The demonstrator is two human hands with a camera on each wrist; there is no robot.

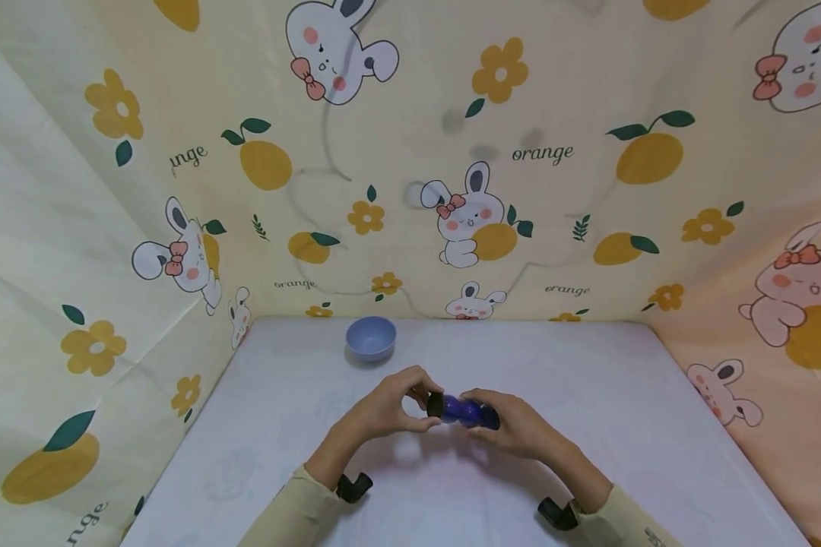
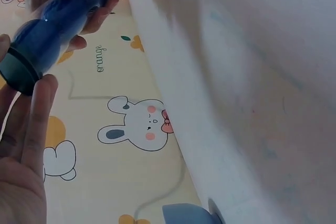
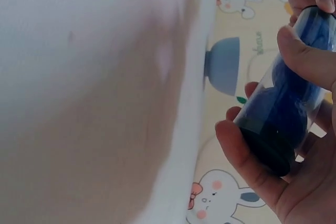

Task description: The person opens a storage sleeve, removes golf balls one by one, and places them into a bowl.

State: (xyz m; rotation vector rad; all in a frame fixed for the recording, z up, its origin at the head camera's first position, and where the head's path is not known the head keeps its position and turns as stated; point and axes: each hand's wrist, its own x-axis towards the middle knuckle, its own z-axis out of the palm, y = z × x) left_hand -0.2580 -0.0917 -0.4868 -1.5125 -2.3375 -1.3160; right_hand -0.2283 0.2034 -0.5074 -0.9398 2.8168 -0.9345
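A clear tube (image 1: 460,410) with blue balls inside and a dark cap at each end is held sideways above the table. My left hand (image 1: 393,404) grips its left end, fingers and thumb on the dark cap (image 2: 21,72). Around the body near the other end, my right hand (image 1: 509,424) holds the tube with curled fingers and thumb. In the right wrist view, the second dark cap (image 3: 265,145) lies by the right hand's fingers. The blue balls (image 3: 289,98) show through the clear wall; some are hidden behind the fingers.
A small blue bowl (image 1: 371,339) stands upright at the back of the white table (image 1: 554,365), left of centre. Patterned cloth walls (image 1: 397,152) with rabbits and oranges enclose the table at the back and sides. A dark wrist mount (image 1: 353,488) shows beneath the left forearm.
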